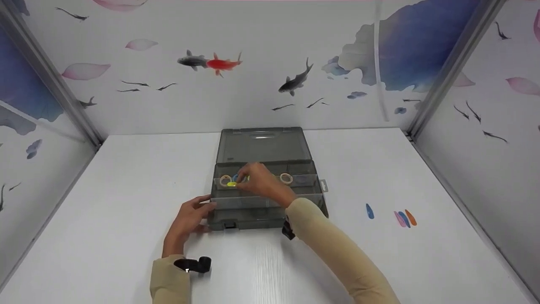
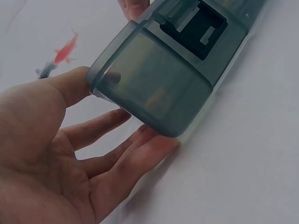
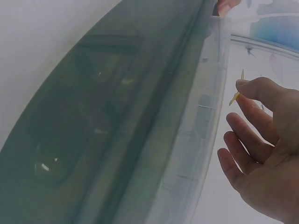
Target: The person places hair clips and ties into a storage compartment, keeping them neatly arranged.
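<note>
While the right arm point(image 1: 337, 249) slants forward and leftward across the open grey box point(image 1: 258, 220), the right hand point(image 1: 260, 180) pinches a small yellow clip point(image 1: 231, 184) between thumb and index finger, the other fingers loosely bent. The clip is at the box's left side, near a beige ring point(image 1: 221, 180). The left hand point(image 1: 190, 217) holds the left front corner, thumb at the rim, fingers spread lower.
</note>
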`<state>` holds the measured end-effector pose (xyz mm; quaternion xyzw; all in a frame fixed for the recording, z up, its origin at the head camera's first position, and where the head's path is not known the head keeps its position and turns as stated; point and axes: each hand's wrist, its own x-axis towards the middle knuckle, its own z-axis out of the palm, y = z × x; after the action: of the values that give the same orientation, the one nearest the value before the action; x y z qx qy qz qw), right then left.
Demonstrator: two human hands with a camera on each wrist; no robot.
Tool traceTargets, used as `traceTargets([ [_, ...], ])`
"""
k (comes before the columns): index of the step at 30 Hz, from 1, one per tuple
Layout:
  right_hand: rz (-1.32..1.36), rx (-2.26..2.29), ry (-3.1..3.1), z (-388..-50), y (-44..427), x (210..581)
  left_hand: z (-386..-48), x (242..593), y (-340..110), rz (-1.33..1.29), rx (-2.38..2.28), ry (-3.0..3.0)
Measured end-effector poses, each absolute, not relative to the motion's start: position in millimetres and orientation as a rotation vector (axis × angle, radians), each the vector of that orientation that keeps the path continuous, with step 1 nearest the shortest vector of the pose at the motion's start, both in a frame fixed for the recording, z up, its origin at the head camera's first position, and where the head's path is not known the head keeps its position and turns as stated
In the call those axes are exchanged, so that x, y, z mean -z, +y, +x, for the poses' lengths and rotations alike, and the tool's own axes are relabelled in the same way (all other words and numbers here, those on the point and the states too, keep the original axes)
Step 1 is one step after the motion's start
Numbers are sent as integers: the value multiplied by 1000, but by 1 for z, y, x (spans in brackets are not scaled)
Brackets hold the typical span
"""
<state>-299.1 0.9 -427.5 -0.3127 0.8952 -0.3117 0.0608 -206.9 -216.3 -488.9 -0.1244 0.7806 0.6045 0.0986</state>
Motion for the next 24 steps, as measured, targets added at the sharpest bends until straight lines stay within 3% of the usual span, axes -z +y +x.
traceTargets([
  [24,-785,699,2702,-305,-47,439,-209,487,-217,-382,-1797,2303],
])
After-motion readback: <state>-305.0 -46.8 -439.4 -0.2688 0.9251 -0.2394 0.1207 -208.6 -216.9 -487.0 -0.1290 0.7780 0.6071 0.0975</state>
